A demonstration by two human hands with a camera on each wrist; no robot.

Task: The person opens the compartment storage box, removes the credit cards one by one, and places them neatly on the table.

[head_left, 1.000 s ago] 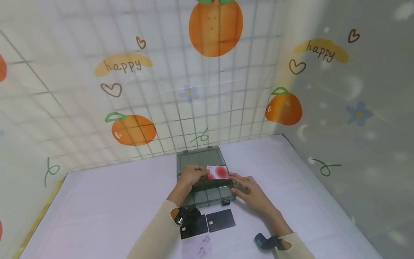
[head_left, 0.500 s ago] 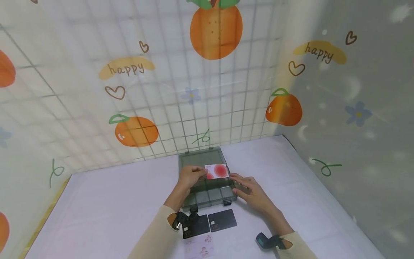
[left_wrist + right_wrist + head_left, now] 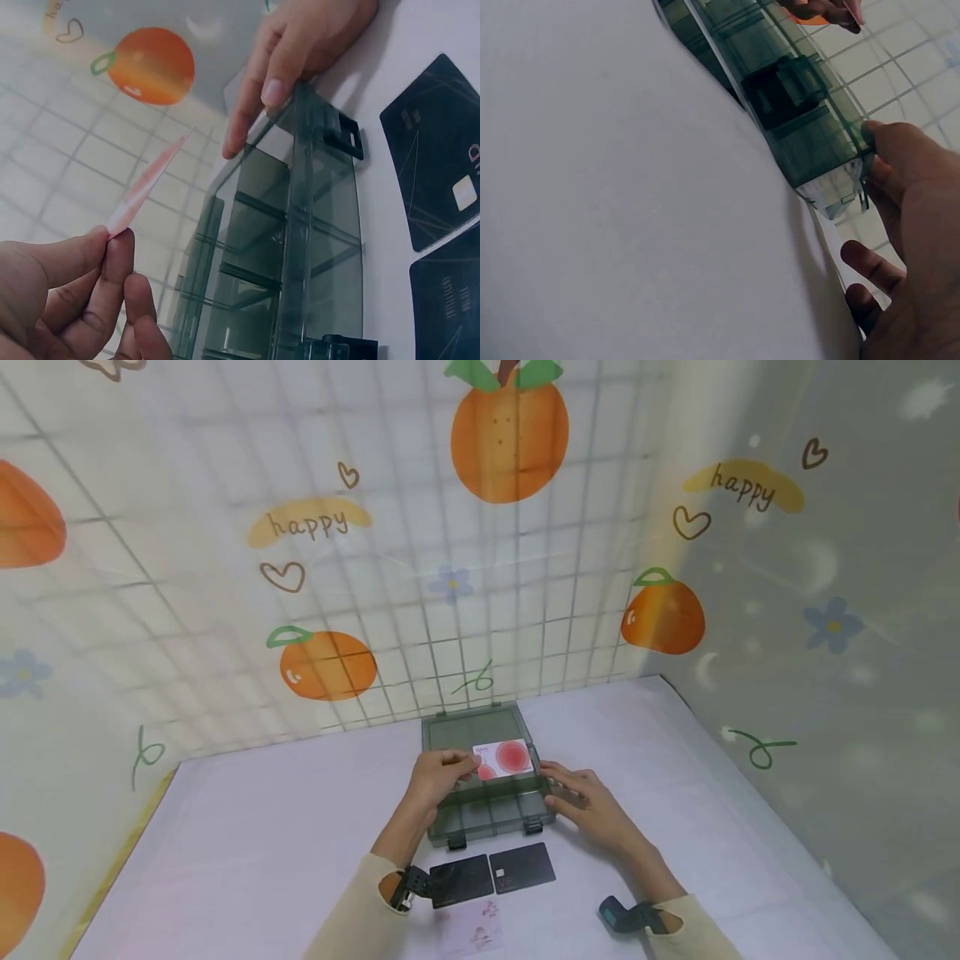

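My left hand (image 3: 433, 781) pinches a white card with red circles (image 3: 513, 757) between thumb and fingertips, raised above an open green see-through compartment box (image 3: 467, 817). In the left wrist view the card (image 3: 150, 184) appears almost edge-on and tilted. My right hand (image 3: 600, 814) is at the box's right side with its fingers loosely extended. Seen from the right wrist, the thumb of this hand (image 3: 930, 217) touches the box's front corner, and some fingers lie beside the wall. The lid leans back behind the card, which hides part of it and of the compartments.
Two black cards (image 3: 522, 868) lie side by side in front of the box, the left one partly behind the left wrist camera. A pale pink flowered card (image 3: 471, 928) lies nearer. Black clasps (image 3: 533, 826) line the box's front. A patterned curtain (image 3: 405, 527) rises behind the table.
The left hand has shifted slightly left and toward me with the pinched card, whose face now shows more fully. The right hand stays at the box's side. The head view has turned slightly.
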